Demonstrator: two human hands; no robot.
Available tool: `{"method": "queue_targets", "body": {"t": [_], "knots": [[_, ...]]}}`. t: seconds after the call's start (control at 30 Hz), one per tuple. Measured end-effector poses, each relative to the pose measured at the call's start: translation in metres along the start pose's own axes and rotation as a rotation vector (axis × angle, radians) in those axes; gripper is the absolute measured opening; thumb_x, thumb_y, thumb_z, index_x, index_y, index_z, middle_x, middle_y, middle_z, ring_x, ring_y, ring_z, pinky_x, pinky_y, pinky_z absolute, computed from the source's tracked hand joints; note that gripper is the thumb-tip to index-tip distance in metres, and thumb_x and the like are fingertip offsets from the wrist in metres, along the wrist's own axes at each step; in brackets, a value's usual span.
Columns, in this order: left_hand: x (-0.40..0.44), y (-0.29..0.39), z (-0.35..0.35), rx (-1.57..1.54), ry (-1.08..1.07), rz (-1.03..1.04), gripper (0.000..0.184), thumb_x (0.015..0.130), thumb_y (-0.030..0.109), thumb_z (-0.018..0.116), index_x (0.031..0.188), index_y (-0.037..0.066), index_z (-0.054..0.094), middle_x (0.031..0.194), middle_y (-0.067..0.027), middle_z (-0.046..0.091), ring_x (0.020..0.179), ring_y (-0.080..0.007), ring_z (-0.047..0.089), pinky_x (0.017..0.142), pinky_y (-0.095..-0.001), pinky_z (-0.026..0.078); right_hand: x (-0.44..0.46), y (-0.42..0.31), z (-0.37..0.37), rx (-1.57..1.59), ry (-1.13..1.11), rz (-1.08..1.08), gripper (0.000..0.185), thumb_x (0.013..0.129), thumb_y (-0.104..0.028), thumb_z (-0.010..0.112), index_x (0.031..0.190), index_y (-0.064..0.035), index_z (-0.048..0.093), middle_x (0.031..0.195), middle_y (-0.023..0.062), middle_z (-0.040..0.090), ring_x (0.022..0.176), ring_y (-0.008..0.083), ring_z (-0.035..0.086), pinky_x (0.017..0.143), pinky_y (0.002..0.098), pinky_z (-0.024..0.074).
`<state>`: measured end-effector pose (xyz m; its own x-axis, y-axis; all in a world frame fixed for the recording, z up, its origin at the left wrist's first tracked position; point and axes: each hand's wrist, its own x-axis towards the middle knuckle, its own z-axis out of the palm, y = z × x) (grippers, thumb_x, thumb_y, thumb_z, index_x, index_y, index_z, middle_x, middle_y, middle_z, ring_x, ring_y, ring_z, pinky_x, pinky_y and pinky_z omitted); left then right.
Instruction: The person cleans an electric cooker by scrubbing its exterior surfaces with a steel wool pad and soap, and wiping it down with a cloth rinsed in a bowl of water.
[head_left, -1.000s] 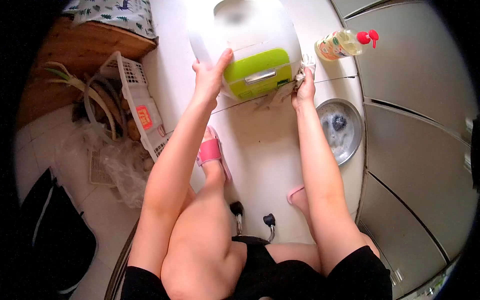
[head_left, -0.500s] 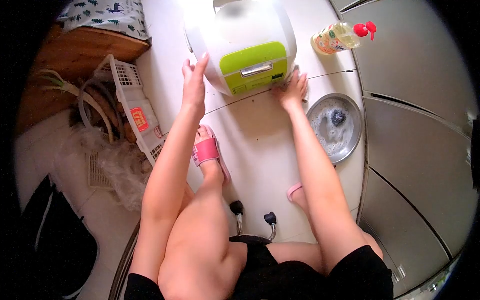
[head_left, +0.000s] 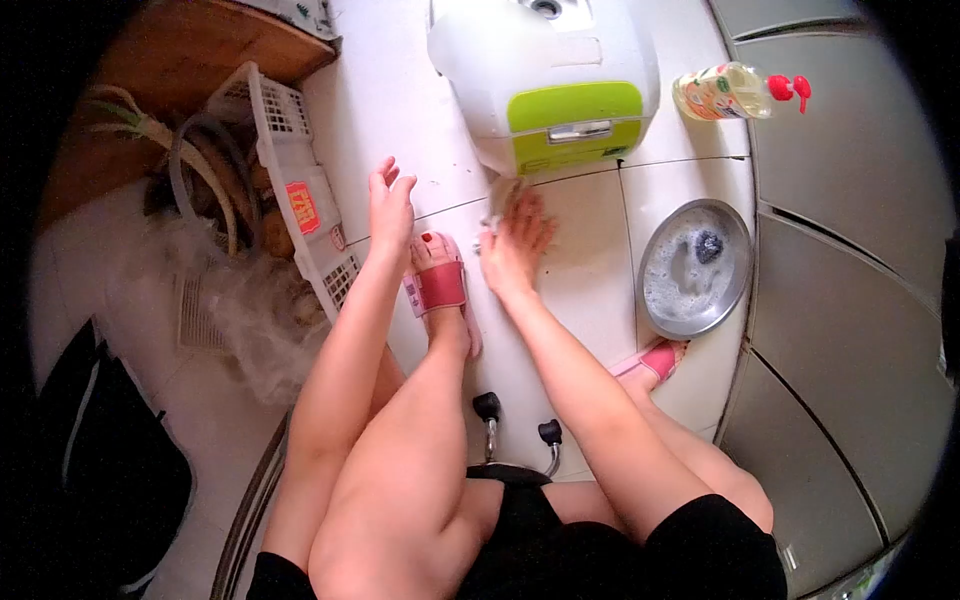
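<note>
A white rice cooker [head_left: 545, 70] with a green front panel stands on the tiled floor at the top. Just below it, my right hand [head_left: 517, 245] lies flat with spread fingers on a pale cloth [head_left: 497, 205], which is partly hidden under the fingers. Above my left foot, my left hand [head_left: 391, 205] is raised with its fingers apart and nothing in it. To the right is a metal basin [head_left: 656, 300] of soapy water with a dark scrubber [head_left: 708, 246]. A bottle [head_left: 722, 92] with a red pump is at the upper right.
A white plastic basket [head_left: 290, 190] with vegetables and plastic bags is on the left, near a wooden cabinet [head_left: 190, 60]. Grey cabinet doors [head_left: 840, 130] line the right side. My slippered feet and two stool casters [head_left: 487, 405] are on the floor.
My left hand has let go of the cooker and drawn back. My right hand has moved left with the cloth, from the cooker's right side to below its front. My right foot has shifted outward.
</note>
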<state>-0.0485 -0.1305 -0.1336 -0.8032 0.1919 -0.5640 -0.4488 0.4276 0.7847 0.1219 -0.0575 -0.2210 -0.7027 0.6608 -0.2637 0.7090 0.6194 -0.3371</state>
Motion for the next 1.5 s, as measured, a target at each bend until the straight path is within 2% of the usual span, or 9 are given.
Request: {"method": "queue_targets", "body": {"t": [0.37, 0.5, 0.53, 0.67, 0.87, 1.17, 1.3, 1.33, 1.5], "knots": [[0.005, -0.012, -0.026, -0.076, 0.072, 0.002, 0.053, 0.094, 0.019, 0.056, 0.143, 0.002, 0.043, 0.142, -0.0158, 0.048, 0.135, -0.0251, 0.043, 0.115, -0.0366, 0.029, 0.081, -0.092, 0.014, 0.282, -0.050, -0.104, 0.081, 0.092, -0.029, 0.057, 0.157, -0.0058, 0.016, 0.166, 0.0150, 0.008, 0.152, 0.0351, 0.012, 0.116, 0.0659, 0.0065], [0.011, -0.006, -0.025, -0.087, 0.067, 0.040, 0.052, 0.093, 0.018, 0.057, 0.140, 0.001, 0.044, 0.141, -0.0172, 0.048, 0.134, -0.0249, 0.044, 0.113, -0.0366, 0.032, 0.126, -0.098, 0.014, 0.124, -0.050, -0.437, 0.069, 0.093, -0.021, 0.057, 0.156, -0.0281, 0.029, 0.167, 0.0084, 0.013, 0.152, 0.0308, 0.013, 0.115, 0.0624, 0.0231], [0.010, -0.004, -0.027, -0.073, 0.062, 0.041, 0.051, 0.093, 0.018, 0.057, 0.140, 0.001, 0.044, 0.141, -0.0182, 0.047, 0.133, -0.0251, 0.044, 0.112, -0.0368, 0.034, 0.133, -0.091, 0.019, 0.167, -0.096, -0.506, 0.065, 0.092, -0.021, 0.058, 0.151, -0.0372, 0.038, 0.165, 0.0061, 0.019, 0.152, 0.0292, 0.017, 0.117, 0.0649, 0.0089], [0.012, -0.001, -0.027, -0.081, 0.063, 0.060, 0.051, 0.094, 0.020, 0.056, 0.141, 0.002, 0.046, 0.144, -0.0161, 0.049, 0.135, -0.0241, 0.043, 0.116, -0.0368, 0.027, 0.126, -0.033, 0.028, 0.337, -0.100, -0.808, 0.059, 0.091, -0.018, 0.059, 0.146, -0.0359, 0.048, 0.162, 0.0015, 0.030, 0.149, 0.0295, 0.024, 0.117, 0.0650, 0.0108], [0.002, 0.013, -0.017, -0.031, 0.042, 0.032, 0.051, 0.093, 0.021, 0.056, 0.140, 0.003, 0.047, 0.146, -0.0170, 0.047, 0.137, -0.0260, 0.041, 0.117, -0.0389, 0.025, 0.020, 0.038, -0.032, 0.183, -0.205, -0.686, 0.063, 0.090, -0.019, 0.060, 0.148, -0.0382, 0.044, 0.162, -0.0007, 0.029, 0.147, 0.0304, 0.030, 0.117, 0.0661, 0.0107], [-0.020, 0.003, 0.023, -0.022, -0.075, 0.182, 0.042, 0.090, 0.016, 0.057, 0.130, 0.004, 0.053, 0.140, -0.0133, 0.052, 0.137, -0.0243, 0.042, 0.113, -0.0393, 0.032, -0.062, 0.201, -0.092, -0.120, -0.732, -1.069, 0.070, 0.081, -0.010, 0.067, 0.144, -0.0339, 0.048, 0.163, -0.0038, 0.029, 0.150, 0.0273, 0.026, 0.121, 0.0628, 0.0087], [-0.043, -0.009, 0.048, 0.049, -0.191, 0.311, 0.033, 0.087, 0.013, 0.059, 0.118, 0.003, 0.063, 0.123, -0.0139, 0.064, 0.122, -0.0230, 0.055, 0.107, -0.0353, 0.038, -0.076, 0.226, -0.151, 0.148, -0.997, -0.622, 0.052, 0.083, 0.000, 0.059, 0.132, -0.0181, 0.061, 0.153, 0.0037, 0.045, 0.143, 0.0321, 0.038, 0.121, 0.0533, 0.0242], [-0.049, -0.009, 0.054, 0.119, -0.209, 0.403, 0.031, 0.086, 0.011, 0.059, 0.115, 0.002, 0.065, 0.113, -0.0113, 0.068, 0.096, -0.0164, 0.061, 0.091, -0.0298, 0.046, -0.082, 0.227, -0.161, 0.277, -0.922, -0.528, 0.047, 0.086, 0.000, 0.053, 0.130, -0.0135, 0.063, 0.139, 0.0095, 0.059, 0.132, 0.0287, 0.051, 0.113, 0.0425, 0.0385], [-0.075, 0.003, 0.083, 0.141, -0.409, 0.382, 0.030, 0.087, 0.010, 0.057, 0.116, 0.005, 0.066, 0.106, -0.0029, 0.067, 0.068, -0.0065, 0.047, 0.065, -0.0234, 0.040, -0.087, 0.218, -0.234, 0.942, -0.826, 0.202, 0.043, 0.091, -0.010, 0.049, 0.130, -0.0032, 0.062, 0.121, 0.0063, 0.066, 0.110, 0.0165, 0.059, 0.096, 0.0301, 0.0452]]}}
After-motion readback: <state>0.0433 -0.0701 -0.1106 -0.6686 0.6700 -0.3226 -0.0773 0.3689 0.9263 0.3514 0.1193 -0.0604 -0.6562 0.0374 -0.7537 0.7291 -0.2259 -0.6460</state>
